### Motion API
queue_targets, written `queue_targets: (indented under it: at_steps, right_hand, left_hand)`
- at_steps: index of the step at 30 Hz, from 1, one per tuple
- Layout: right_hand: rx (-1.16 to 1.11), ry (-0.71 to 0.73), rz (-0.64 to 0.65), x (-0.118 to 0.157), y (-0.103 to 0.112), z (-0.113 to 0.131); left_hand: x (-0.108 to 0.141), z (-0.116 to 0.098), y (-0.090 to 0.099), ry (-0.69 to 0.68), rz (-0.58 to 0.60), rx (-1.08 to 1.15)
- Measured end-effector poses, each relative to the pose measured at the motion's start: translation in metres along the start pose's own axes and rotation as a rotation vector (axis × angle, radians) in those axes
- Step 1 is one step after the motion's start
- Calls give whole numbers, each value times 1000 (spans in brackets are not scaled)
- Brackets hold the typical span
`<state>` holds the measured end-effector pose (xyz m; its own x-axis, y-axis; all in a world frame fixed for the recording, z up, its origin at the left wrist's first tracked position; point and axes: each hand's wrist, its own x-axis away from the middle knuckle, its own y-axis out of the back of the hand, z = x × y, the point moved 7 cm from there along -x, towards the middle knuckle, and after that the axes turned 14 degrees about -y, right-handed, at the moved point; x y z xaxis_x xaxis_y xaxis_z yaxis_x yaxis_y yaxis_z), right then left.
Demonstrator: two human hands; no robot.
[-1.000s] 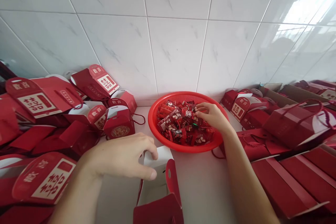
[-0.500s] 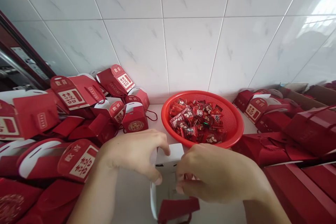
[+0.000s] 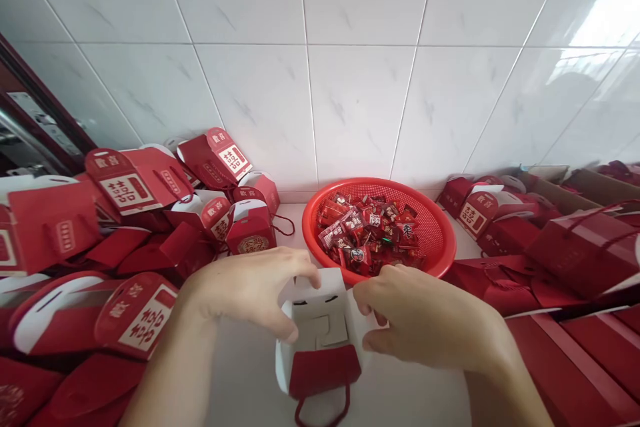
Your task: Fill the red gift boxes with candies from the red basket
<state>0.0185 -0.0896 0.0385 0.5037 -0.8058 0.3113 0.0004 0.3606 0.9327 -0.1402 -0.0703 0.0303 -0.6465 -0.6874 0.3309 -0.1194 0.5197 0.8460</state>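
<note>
A small red paper gift box point(image 3: 326, 370), white inside, stands open in front of me with its base flaps showing. A red cord handle point(image 3: 325, 421) hangs from its near side. My left hand point(image 3: 255, 290) curves around the box's left wall, thumb at the inner edge and fingers at the far left corner. By the right wall is my right hand point(image 3: 415, 320), fingers curled and thumb tip close to the wall; a gap shows between thumb and fingers, with nothing visible in it. Just beyond the box sits a red plastic basket point(image 3: 440, 230) of wrapped candies point(image 3: 373, 230).
Red gift boxes point(image 3: 135, 190) are piled on the left, some with open tops. More red boxes point(image 3: 490, 213) and a brown carton point(image 3: 545, 190) line the right side. A white tiled wall point(image 3: 360, 107) rises behind the basket.
My right hand has moved right, off the box's opening, and its thumb and fingers have parted. The box's near red panel now shows fully and its inside is more visible. The view shifted slightly.
</note>
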Motion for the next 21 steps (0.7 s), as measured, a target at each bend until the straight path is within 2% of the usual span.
queue_targets:
  at_steps: [4, 7, 10, 12, 14, 16, 19, 21]
  right_hand:
    - [-137, 75, 19, 4, 7, 4]
    - [-296, 114, -29, 6, 18, -3]
    - [-455, 87, -154, -3, 31, -23]
    - [-499, -4, -295, -15, 38, -44]
    - [-478, -118, -473, -26, 44, -65]
    - [-495, -204, -565, -39, 44, -81]
    - [-529, -307, -596, -54, 38, -99]
    - [-546, -351, -590, -62, 33, -107]
  left_hand:
    - [-3, -3, 4, -80, -55, 11]
    - [-1, -6, 10, -136, -115, 12]
    - [-2, -8, 22, -203, -227, 6]
    - [-8, -7, 33, -221, -324, 3]
    - [-22, -1, 41, -179, -386, 0]
    - [-44, 8, 46, -114, -394, -21]
    - [-85, 21, 47, -18, -307, -136]
    - [-110, 26, 43, -6, -239, -221]
